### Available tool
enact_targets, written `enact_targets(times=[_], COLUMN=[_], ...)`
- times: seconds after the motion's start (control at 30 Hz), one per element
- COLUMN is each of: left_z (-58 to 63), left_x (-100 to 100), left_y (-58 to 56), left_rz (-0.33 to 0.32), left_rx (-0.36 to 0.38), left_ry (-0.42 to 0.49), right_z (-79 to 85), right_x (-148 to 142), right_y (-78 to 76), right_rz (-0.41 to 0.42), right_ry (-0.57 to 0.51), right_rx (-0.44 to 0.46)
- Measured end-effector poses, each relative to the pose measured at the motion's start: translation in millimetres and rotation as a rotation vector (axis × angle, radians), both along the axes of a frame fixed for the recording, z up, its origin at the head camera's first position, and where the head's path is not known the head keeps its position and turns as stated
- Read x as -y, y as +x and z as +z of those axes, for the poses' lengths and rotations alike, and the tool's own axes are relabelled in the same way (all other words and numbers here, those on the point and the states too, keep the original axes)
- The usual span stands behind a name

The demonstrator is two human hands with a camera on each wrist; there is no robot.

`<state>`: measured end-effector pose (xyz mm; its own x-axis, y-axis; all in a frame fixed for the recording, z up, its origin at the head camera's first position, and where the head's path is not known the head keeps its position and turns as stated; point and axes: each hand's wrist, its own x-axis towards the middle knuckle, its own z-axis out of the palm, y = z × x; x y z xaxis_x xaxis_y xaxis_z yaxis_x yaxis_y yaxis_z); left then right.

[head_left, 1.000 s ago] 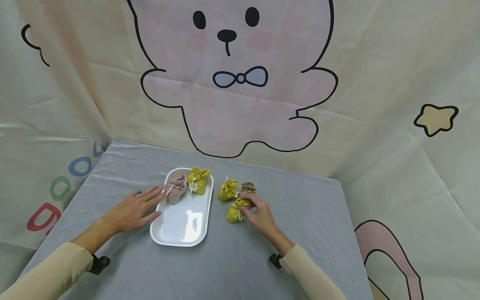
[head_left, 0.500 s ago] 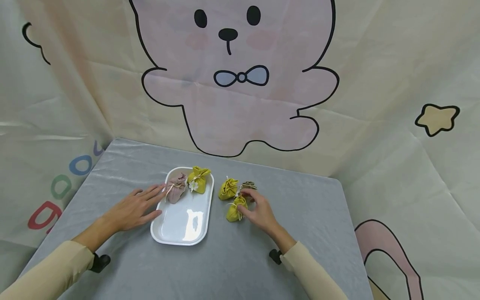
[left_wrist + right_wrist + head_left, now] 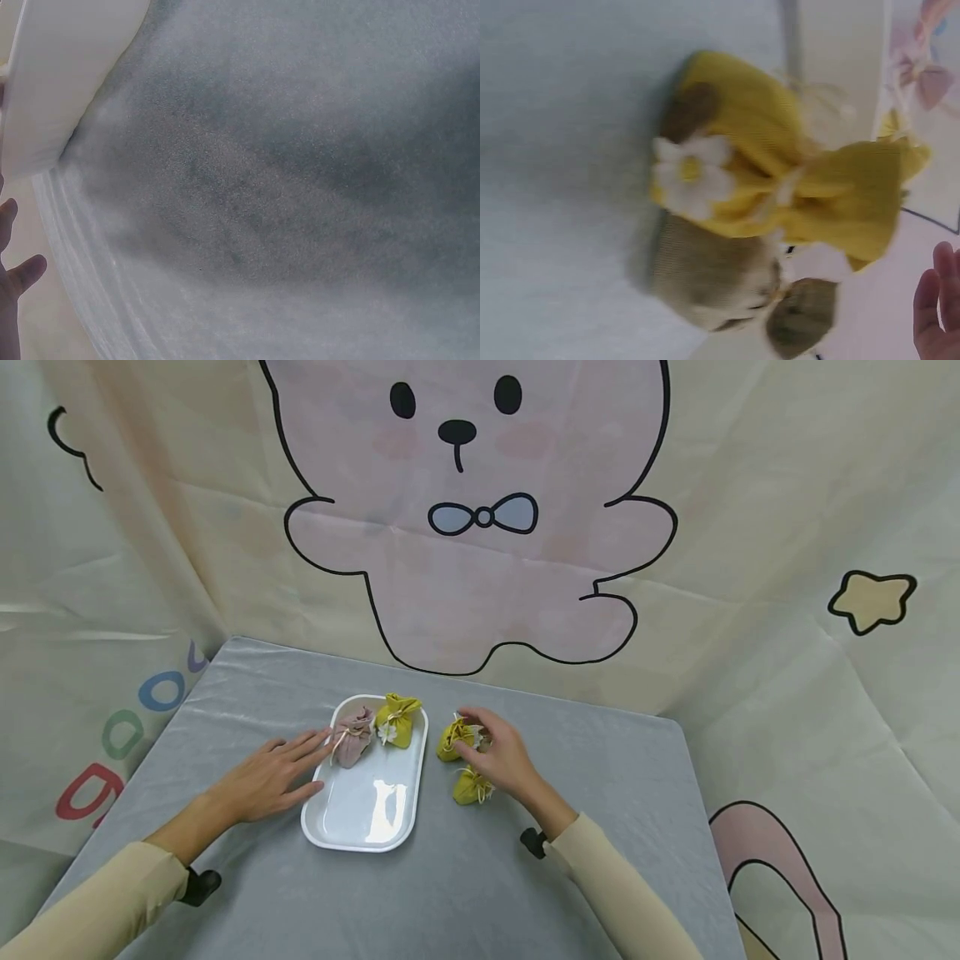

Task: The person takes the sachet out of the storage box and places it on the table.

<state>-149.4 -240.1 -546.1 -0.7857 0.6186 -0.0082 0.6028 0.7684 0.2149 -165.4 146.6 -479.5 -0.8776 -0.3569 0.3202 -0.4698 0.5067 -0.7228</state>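
Observation:
My left hand (image 3: 273, 777) lies with straight, spread fingers at the left rim of the white tray (image 3: 360, 822), fingertips touching the rim by a dusty-pink drawstring pouch (image 3: 352, 739). A yellow pouch (image 3: 397, 722) with a white flower sits beside it in the tray. My right hand (image 3: 502, 756) hovers over the far loose yellow pouch (image 3: 447, 742), thumb and forefinger apart on either side of its top; contact cannot be told. Nearer lies another yellow pouch (image 3: 470, 787). A brown pouch (image 3: 712, 274), mostly hidden by my hand in the head view, shows in the right wrist view.
A grey cloth (image 3: 585, 793) covers the table, which ends at the printed fabric backdrop (image 3: 480, 602) behind it. The tray stands left of the loose pouches with a narrow gap between. A small black wrist device (image 3: 198, 887) sits at the left cuff.
My right hand has left the near yellow pouch and moved away from me and left, to the far yellow pouch. The left hand and the tray have stayed put.

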Motion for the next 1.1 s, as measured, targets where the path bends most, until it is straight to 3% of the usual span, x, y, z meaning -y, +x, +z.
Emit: enact_targets(times=[0.43, 0.7, 1.1], left_z=[1.3, 0.5, 1.6], left_x=[0, 0, -1], left_y=[-3.7, -2.3, 0.6], left_rz=[0.004, -0.003, -0.002], left_rx=[0.004, -0.009, -0.009], left_ry=[0.003, -0.005, 0.003], right_z=[33.2, 29.8, 17.0], right_x=[43, 57, 69], right_y=[-22.1, -29.2, -39.0], right_rz=[-0.06, -0.037, -0.075], right_ry=[-0.126, -0.185, -0.101], right_rx=[0.226, 0.272, 0.396])
